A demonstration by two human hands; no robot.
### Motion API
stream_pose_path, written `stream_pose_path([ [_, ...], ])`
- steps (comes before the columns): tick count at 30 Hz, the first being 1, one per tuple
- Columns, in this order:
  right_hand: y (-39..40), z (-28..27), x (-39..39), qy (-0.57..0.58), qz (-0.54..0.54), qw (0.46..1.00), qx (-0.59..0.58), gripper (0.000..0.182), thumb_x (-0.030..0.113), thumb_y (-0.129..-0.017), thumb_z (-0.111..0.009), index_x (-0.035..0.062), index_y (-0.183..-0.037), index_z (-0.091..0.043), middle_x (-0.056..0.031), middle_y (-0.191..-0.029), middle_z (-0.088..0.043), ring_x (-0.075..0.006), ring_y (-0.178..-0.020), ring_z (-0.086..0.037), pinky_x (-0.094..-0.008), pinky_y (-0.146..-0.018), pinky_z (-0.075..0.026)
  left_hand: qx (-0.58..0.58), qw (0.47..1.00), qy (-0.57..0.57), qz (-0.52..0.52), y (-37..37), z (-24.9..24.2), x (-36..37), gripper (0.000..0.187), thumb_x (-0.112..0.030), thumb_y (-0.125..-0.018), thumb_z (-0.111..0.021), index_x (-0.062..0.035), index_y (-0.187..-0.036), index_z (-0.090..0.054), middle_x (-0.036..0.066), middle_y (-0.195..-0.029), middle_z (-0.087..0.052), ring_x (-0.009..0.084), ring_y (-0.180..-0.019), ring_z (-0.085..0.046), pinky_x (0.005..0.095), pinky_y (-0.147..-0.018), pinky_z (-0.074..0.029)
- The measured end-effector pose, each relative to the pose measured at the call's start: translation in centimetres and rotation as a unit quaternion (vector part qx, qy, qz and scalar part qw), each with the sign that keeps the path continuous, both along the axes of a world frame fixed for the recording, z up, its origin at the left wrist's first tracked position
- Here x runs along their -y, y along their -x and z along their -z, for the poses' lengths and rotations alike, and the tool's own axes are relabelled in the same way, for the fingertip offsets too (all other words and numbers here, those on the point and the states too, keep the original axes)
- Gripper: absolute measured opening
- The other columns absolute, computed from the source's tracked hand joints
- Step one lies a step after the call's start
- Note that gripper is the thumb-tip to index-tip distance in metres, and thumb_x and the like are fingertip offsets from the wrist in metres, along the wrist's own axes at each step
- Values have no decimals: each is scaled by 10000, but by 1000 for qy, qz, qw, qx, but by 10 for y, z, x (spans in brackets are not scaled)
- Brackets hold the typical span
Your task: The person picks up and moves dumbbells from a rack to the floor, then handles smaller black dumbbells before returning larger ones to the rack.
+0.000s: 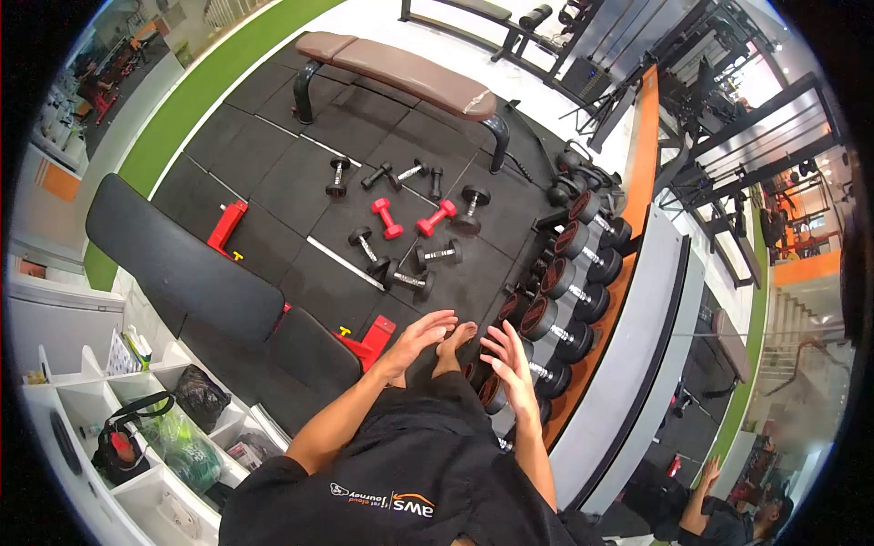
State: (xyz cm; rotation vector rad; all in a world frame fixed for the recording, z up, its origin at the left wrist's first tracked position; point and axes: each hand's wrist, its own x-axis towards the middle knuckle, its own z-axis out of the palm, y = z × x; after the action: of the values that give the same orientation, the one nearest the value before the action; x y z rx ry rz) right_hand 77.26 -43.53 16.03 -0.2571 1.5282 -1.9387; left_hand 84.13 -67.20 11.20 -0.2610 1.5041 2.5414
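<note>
Both of my hands are raised in front of my body and hold nothing. My left hand (421, 343) has its fingers stretched out, pointing right. Facing it across a gap, my right hand (513, 366) is also open, fingers spread, with the dumbbell rack nearest to it. On the black mat ahead lie two red dumbbells (387, 219) and several black and chrome dumbbells, such as one (410, 280) near my hands and another (471, 209) farther right. My bare foot (456, 338) shows between the hands.
A rack of large round dumbbells (574, 289) runs along my right, beside a mirror. A brown bench (401, 73) stands beyond the mat. On the left are a black adjustable bench (187, 255) with red feet and white cubbies (82, 405) holding bags.
</note>
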Motion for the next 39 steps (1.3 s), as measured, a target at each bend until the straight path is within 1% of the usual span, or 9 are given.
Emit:
stream_pose_path([
  [6, 70, 3, -29, -2, -17, 1000, 14, 780, 180, -909, -644, 49, -1554, -227, -210, -1490, -411, -319, -1328, -468, -416, -1052, -419, 17, 1000, 21, -9, 61, -9, -14, 542, -267, -1007, -539, -16, -1465, -395, 147, -1440, -491, 233, -1323, -488, 365, -1070, -397],
  [8, 94, 1, -38, -23, -19, 1000, -7, 745, 175, -905, -596, 31, -1545, -243, -220, -1450, -456, -321, -1295, -505, -410, -1045, -424, 20, 1000, 8, -16, 81, -15, -23, 514, -234, -1005, -548, -9, -1449, -420, 144, -1419, -506, 221, -1321, -482, 348, -1091, -383],
  [14, 158, -2, -65, -43, -55, 997, -11, 744, 178, -894, -609, 17, -1533, -263, -221, -1426, -485, -309, -1266, -534, -401, -1044, -425, 1, 1000, 6, -24, 131, -17, -56, 547, -275, -1010, -542, -16, -1468, -392, 150, -1443, -491, 230, -1319, -492, 363, -1080, -389],
  [15, 167, -1, -69, -31, -60, 998, 5, 764, 186, -888, -667, 40, -1533, -285, -186, -1426, -499, -283, -1270, -530, -388, -1056, -414, 8, 1000, -2, -20, 134, -16, -63, 544, -266, -1009, -545, -11, -1466, -392, 152, -1441, -493, 229, -1321, -490, 363, -1088, -385],
  [18, 189, 2, -71, -17, -72, 997, 15, 753, 147, -875, -649, 26, -1527, -292, -196, -1424, -496, -286, -1263, -534, -392, -1056, -415, 18, 1000, -17, -16, 140, -8, -77, 538, -238, -1008, -552, 3, -1460, -392, 158, -1434, -497, 229, -1327, -482, 362, -1111, -372],
  [24, 214, 8, -57, -30, -114, 992, 35, 739, 175, -866, -659, 13, -1507, -329, -192, -1413, -507, -280, -1257, -538, -386, -1059, -414, 27, 999, -37, -29, 155, 4, -86, 558, -262, -998, -585, -4, -1458, -402, 163, -1415, -503, 217, -1321, -476, 349, -1116, -364],
  [27, 219, 10, -45, -29, -134, 989, 46, 735, 178, -864, -665, 13, -1502, -340, -190, -1415, -507, -280, -1264, -537, -383, -1062, -414, 25, 999, -19, -37, 158, -1, -82, 522, -201, -1016, -548, 3, -1465, -380, 165, -1430, -488, 242, -1327, -482, 370, -1117, -381],
  [33, 228, -2, -3, -49, -186, 981, 23, 722, 183, -862, -640, -10, -1492, -345, -215, -1415, -496, -308, -1276, -529, -406, -1062, -421, 38, 996, -42, -73, 167, -3, -51, 538, -219, -1012, -555, -10, -1474, -374, 155, -1434, -484, 226, -1326, -474, 373, -1104, -402],
  [39, 237, -16, 44, -30, -205, 978, -11, 713, 194, -867, -635, 5, -1493, -353, -196, -1423, -497, -307, -1282, -527, -406, -1070, -411, -31, 995, 7, -91, 179, -24, -2, 564, -279, -1011, -548, -17, -1479, -373, 153, -1430, -495, 227, -1324, -480, 370, -1084, -394],
])
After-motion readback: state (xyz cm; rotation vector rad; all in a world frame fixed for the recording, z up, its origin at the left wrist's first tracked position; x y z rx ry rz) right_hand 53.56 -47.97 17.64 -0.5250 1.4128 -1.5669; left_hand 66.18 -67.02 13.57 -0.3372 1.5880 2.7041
